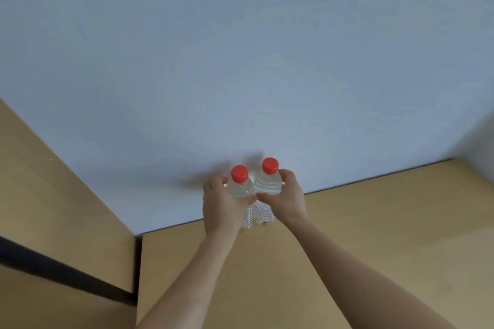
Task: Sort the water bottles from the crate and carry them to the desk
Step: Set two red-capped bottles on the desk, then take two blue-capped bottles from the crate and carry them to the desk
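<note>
Wooden desk, left hand gripping ribbed left bottle, right hand gripping right bottle

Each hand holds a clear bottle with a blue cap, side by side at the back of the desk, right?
No: the caps are red, not blue. In the head view the left hand grips the left bottle and the right hand the right bottle, side by side at the back of the desk.

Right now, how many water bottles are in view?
2. The left bottle is in the left hand, the right bottle beside it in the right hand, both upright. More may be off-frame.
</note>
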